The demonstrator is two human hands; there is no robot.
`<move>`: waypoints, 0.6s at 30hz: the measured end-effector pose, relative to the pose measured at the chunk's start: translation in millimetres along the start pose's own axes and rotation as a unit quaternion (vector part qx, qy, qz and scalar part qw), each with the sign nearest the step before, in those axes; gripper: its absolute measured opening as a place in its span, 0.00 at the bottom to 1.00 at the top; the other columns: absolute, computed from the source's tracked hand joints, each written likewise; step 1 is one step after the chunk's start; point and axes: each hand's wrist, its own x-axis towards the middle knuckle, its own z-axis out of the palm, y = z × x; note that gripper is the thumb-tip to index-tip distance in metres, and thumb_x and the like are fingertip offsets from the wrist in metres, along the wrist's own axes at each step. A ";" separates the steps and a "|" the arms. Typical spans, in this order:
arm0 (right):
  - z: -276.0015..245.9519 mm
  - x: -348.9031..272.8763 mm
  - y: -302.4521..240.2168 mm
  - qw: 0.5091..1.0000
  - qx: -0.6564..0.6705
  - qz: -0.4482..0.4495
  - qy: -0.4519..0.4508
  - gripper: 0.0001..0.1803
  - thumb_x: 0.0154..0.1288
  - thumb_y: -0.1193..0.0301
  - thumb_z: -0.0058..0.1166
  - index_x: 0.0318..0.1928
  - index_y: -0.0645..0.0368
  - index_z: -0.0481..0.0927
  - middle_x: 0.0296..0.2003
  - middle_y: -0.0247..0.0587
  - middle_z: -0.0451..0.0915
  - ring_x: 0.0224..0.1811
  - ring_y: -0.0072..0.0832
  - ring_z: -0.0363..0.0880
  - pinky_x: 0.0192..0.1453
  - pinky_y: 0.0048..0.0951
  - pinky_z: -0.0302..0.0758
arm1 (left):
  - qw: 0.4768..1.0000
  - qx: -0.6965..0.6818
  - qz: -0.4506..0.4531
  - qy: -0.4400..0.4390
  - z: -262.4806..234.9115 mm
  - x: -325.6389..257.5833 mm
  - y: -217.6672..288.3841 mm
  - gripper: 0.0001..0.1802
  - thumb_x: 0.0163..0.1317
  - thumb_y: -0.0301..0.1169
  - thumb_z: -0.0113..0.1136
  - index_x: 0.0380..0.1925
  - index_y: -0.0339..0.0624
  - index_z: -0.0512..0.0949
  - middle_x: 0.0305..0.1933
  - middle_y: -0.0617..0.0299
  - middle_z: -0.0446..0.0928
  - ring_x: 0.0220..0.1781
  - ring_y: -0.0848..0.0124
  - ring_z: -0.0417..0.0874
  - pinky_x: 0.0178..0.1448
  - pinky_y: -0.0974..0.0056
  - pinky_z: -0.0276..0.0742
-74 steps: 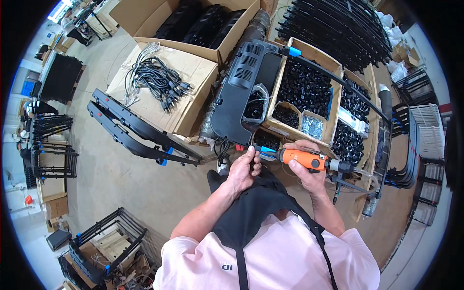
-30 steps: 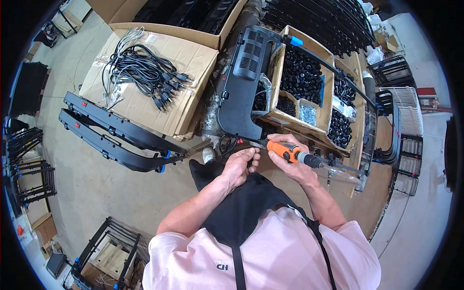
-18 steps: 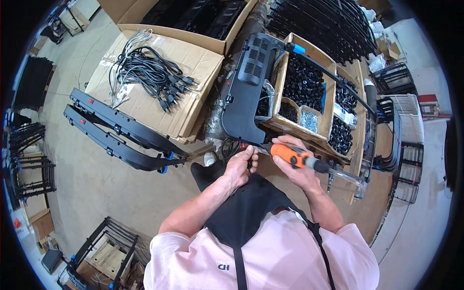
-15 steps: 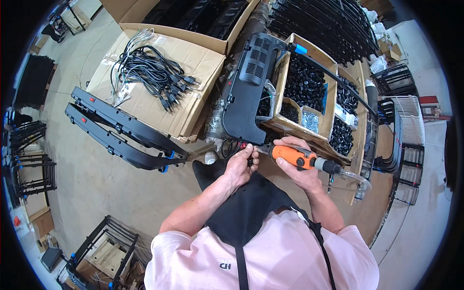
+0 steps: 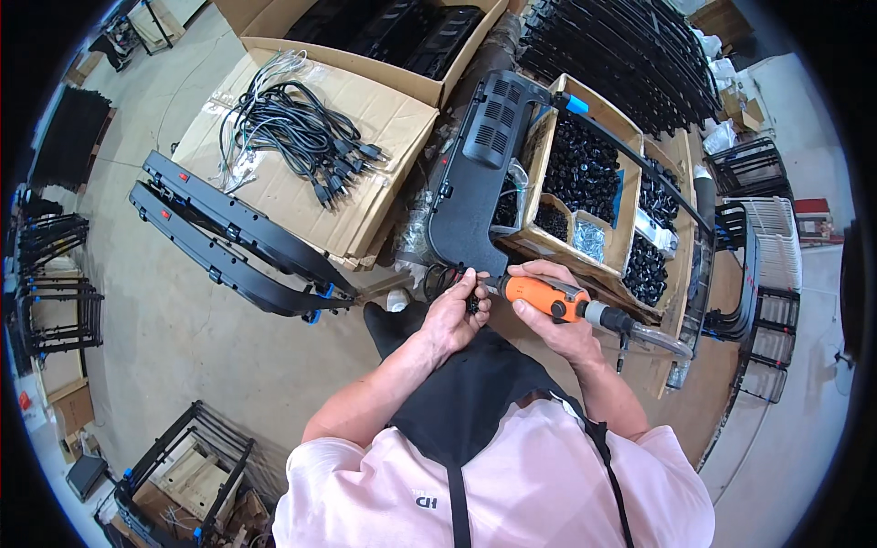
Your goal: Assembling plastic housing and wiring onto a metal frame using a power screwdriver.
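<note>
My right hand (image 5: 554, 320) is wrapped round an orange air screwdriver (image 5: 544, 298), which lies nearly level with its bit end toward my left hand. A clear hose (image 5: 662, 341) runs from its back. My left hand (image 5: 454, 315) pinches something small and dark at the lower end of a black plastic housing (image 5: 466, 233), right beside the screwdriver's tip. What exactly these fingers hold is hidden. The housing has a vented bulge and leans across the bench, with a black tube (image 5: 639, 163) and blue piece joined at its top. A black cable (image 5: 440, 279) loops beside my left hand.
Right of the housing, a wooden tray (image 5: 630, 169) holds black knobs and a bag of screws (image 5: 589, 239). On cardboard to the left lie bundled power cords (image 5: 297, 137). Two curved black frames (image 5: 228, 224) lean there. Behind stands an open carton (image 5: 352, 64) of black parts.
The whole view has shifted slightly, so the bench things sit a little further right. A red bit beside my left thumb is now hidden. Both hands keep their holds, the screwdriver's tip still close to the left fingers.
</note>
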 end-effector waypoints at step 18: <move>36.7 43.6 -5.5 0.997 -0.016 0.057 -0.055 0.22 0.68 0.73 0.68 0.61 0.58 0.81 0.44 0.39 0.88 0.41 0.25 0.87 0.49 0.31 0.84 | 0.991 0.124 0.055 0.016 -7.7 -11.0 7.4 0.14 0.84 0.35 0.48 0.51 0.38 0.80 0.42 0.61 0.84 0.39 0.70 0.87 0.42 0.66 0.88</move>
